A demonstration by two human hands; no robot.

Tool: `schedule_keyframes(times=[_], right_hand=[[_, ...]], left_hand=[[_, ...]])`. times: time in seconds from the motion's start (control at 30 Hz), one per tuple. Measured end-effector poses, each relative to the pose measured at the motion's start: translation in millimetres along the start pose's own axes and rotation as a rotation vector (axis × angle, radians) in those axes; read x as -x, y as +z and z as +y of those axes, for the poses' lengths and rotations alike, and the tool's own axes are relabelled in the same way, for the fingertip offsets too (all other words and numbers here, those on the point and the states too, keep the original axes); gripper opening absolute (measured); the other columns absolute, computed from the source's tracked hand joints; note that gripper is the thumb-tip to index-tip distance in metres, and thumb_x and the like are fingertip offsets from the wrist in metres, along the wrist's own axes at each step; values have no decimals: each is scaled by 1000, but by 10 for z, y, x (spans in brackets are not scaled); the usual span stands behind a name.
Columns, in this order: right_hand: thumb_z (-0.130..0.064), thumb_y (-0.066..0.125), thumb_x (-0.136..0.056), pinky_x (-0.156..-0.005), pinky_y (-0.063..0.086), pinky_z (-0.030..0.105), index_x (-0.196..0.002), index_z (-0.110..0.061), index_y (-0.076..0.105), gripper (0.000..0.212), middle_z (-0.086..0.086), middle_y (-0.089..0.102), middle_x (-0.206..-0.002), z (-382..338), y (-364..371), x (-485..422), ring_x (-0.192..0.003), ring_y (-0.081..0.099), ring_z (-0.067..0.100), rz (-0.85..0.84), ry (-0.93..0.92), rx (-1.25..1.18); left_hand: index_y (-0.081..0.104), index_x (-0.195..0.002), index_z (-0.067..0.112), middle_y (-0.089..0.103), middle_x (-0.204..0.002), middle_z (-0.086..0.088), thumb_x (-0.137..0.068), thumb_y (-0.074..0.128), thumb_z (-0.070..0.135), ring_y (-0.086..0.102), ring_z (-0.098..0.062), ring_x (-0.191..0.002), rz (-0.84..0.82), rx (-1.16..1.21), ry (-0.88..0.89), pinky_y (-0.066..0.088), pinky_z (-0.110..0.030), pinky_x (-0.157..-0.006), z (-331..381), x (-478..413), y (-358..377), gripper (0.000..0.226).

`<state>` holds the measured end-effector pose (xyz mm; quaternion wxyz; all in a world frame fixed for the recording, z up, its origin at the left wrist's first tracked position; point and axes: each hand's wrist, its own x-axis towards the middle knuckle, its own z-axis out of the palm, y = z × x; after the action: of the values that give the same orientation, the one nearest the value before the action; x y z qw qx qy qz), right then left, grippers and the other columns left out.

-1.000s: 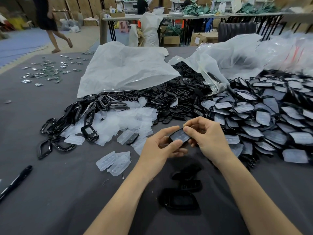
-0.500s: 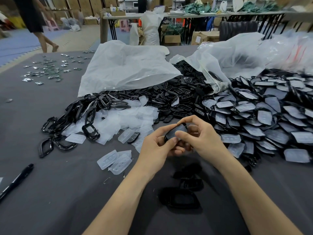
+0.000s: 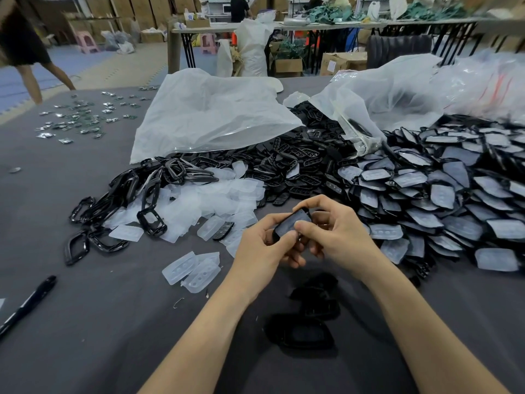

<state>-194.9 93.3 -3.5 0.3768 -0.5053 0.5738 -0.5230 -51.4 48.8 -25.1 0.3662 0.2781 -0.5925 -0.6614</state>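
Observation:
Both hands hold one small black shell part [image 3: 290,223] with a pale insert in it, above the grey table [image 3: 99,322]. My left hand [image 3: 260,247] grips its lower left end, thumb on top. My right hand [image 3: 333,231] pinches its right side, thumb pressing the pale face and forefinger curled over the top edge. Below the hands lie three black shells [image 3: 305,334] on the table. A heap of black frames [image 3: 125,194] and translucent inserts [image 3: 216,200] lies to the left of the hands. To the right spreads a pile of assembled black parts [image 3: 443,194].
Two clear plastic bags [image 3: 210,115] lie behind the piles, black button frames [image 3: 298,157] spilling between them. Loose inserts [image 3: 193,268] and a black pen [image 3: 28,302] lie at the left front. Small metallic pieces [image 3: 82,118] are scattered far left. A person [image 3: 25,46] walks beyond the table.
The part has tilted up on its right end and my right thumb has moved onto its pale face. The person in the background has walked further left.

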Motion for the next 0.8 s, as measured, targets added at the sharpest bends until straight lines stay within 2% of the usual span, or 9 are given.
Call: schedule_keyframes(times=[0.17, 0.4, 0.5, 0.57, 0.63, 0.7, 0.8], right_hand=[[4, 48, -94, -43, 43, 25, -106, -8, 63, 22, 10, 59, -63, -20, 16, 17, -47, 53, 16, 3, -20, -16], [6, 49, -92, -39, 41, 25, -98, -11, 63, 23, 10, 59, -58, 18, 40, -21, -43, 51, 15, 72, -5, 34], [4, 50, -92, -39, 41, 23, -100, -16, 64, 26, 4, 61, -55, 44, 20, -37, -42, 52, 13, 135, -13, 14], [4, 50, -92, -39, 42, 23, -101, -19, 63, 29, 6, 62, -55, 42, -5, -50, -40, 52, 13, 191, -44, -27], [5, 50, -92, -39, 43, 22, -94, -18, 63, 27, 6, 63, -54, 27, -53, -67, -39, 53, 13, 286, -65, -104], [2, 51, -93, -40, 45, 22, -85, -15, 62, 22, 3, 63, -54, 10, -146, -81, -40, 55, 12, 422, -69, -179], [-5, 56, -94, -46, 50, 22, -83, -15, 63, 18, -1, 65, -62, -5, -335, -87, -47, 62, 14, 626, -59, -247]], left_hand=[[63, -103, 17, 67, -61, 0, -95, 50, -4, 62, -13, -47, 22, -23, -12, 47, -18, -47, 3, -7, -2, 26], [62, -105, 15, 66, -60, -1, -95, 50, -3, 62, -14, -46, 37, -16, -35, 48, -19, -46, 38, 7, 42, 24], [61, -109, 18, 67, -63, -4, -96, 53, 3, 64, -18, -48, 82, 22, -46, 49, -20, -47, 53, -1, 49, 21], [60, -109, 18, 68, -63, -6, -97, 52, 7, 65, -18, -50, 121, 65, -46, 50, -20, -48, 61, -8, 35, 19], [63, -109, 15, 69, -66, -6, -98, 51, 8, 68, -19, -57, 205, 67, 2, 53, -21, -53, 62, -11, -1, 17], [67, -103, 15, 71, -72, 1, -97, 52, 6, 71, -15, -67, 374, -109, 102, 54, -22, -63, 40, -15, -70, 18], [68, -102, 20, 70, -94, 12, -92, 55, 3, 66, -10, -91, 605, -602, 251, 46, -20, -84, 27, -11, -204, 23]])
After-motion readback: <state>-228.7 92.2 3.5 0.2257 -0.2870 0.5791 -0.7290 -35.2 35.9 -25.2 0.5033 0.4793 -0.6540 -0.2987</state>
